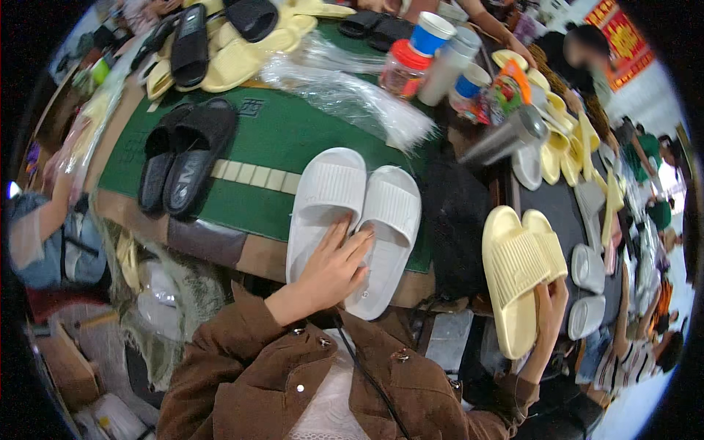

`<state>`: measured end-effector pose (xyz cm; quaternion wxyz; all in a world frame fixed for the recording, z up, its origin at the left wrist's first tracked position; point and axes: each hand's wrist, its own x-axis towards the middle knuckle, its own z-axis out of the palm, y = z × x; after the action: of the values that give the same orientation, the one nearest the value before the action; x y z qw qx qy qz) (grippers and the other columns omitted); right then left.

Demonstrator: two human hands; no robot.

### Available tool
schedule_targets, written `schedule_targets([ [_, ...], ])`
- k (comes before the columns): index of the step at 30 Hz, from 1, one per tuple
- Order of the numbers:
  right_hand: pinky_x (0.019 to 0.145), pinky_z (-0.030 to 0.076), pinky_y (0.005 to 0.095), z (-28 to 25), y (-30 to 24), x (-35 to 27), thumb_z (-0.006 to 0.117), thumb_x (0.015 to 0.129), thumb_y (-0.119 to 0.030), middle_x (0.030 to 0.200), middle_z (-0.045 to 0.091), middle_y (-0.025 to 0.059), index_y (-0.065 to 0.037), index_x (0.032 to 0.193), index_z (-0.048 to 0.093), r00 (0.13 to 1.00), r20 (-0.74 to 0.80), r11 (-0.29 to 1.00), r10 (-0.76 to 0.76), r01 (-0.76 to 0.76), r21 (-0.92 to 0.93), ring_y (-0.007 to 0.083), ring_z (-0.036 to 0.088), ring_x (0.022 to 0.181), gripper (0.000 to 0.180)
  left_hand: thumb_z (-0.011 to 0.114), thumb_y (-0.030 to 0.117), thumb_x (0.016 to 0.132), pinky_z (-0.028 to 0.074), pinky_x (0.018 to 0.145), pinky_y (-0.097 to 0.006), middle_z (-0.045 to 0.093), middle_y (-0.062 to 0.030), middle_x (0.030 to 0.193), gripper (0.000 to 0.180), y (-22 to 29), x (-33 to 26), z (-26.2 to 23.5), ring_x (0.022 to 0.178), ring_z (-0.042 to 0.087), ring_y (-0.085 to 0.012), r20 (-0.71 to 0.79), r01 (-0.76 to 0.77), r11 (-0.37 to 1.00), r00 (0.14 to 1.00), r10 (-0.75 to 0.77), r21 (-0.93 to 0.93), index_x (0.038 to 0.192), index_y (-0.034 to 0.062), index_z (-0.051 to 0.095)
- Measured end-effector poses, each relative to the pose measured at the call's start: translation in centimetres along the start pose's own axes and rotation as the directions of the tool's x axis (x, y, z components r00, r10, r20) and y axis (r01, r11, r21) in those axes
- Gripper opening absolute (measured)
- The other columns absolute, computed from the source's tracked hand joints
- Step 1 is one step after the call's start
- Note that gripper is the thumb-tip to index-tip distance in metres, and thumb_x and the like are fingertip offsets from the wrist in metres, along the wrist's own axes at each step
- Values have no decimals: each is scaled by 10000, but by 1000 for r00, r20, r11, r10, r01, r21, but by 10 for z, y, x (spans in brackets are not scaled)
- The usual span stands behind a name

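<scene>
A pair of white slide slippers [326, 187] lies side by side at the table's near edge, toes pointing away from me, heels reaching over the edge. My left hand [330, 268] is on this pair, its fingers gripping the inner edges just below the straps. Off to the right, my right hand [550, 308] holds a pair of pale yellow slide slippers [512, 275] upright, one partly behind the other. Its fingers wrap the side near the strap and are partly hidden. A pair of black slide slippers [192, 161] lies on the green mat [257, 147] to the left.
Clear plastic bags [352, 88] spread across the mat. Beyond them stand a red-lidded jar [403, 67], paper cups and a steel flask [506, 139]. More yellow and black slippers [242, 55] are heaped at the far left. Several people work along a belt [546, 220] at right.
</scene>
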<state>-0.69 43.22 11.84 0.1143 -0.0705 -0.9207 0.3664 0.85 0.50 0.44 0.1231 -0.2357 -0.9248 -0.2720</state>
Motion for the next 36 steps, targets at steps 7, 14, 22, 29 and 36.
schedule_targets([
  [7, 707, 448, 295, -1, 11, 2, 603, 961, -100, 884, 629, 73, 72, 1078, 598, 996, 9, 996, -89, 90, -23, 118, 535, 801, 207, 607, 71, 792, 349, 1143, -503, 488, -195, 1443, 597, -92, -9, -51, 1316, 439, -468, -19, 71, 982, 997, -69, 177, 1376, -6, 507],
  [14, 623, 413, 263, 7, 5, -3, 589, 961, -82, 798, 599, 23, 71, 1004, 615, 994, -46, 995, -97, 96, -36, 73, 500, 711, 161, 541, 9, 825, 388, 1123, -444, 512, -142, 1446, 532, -187, -51, -119, 1351, 440, -391, -211, 346, 869, 934, -287, 353, 1357, 22, 546],
  [22, 728, 474, 254, 43, -71, -32, 624, 936, -55, 944, 657, 54, 71, 1010, 660, 976, -123, 952, -177, 202, 232, 117, 599, 846, 150, 505, 19, 864, 359, 1128, -448, 529, -125, 1435, 477, -296, -87, -198, 1353, 440, -376, -295, 531, 681, 847, -442, 504, 1334, 43, 581],
  [29, 618, 496, 312, 126, -148, -37, 669, 823, -55, 821, 703, 125, 25, 906, 710, 930, 136, 914, -342, 295, 280, 188, 642, 690, 121, 546, 44, 925, 345, 1116, -490, 491, -176, 1447, 403, -232, -66, -175, 1361, 433, -374, -444, 495, 733, 848, -291, 466, 1325, 66, 590],
  [36, 498, 394, 333, 232, -168, -5, 721, 878, -185, 598, 569, 125, 83, 774, 627, 923, 185, 915, -338, 276, 295, 150, 520, 536, 302, 575, 61, 951, 405, 1072, -386, 584, -185, 1355, 314, -117, -37, -128, 1263, 551, -337, -319, 365, 919, 862, -394, -149, 1255, 7, 630],
])
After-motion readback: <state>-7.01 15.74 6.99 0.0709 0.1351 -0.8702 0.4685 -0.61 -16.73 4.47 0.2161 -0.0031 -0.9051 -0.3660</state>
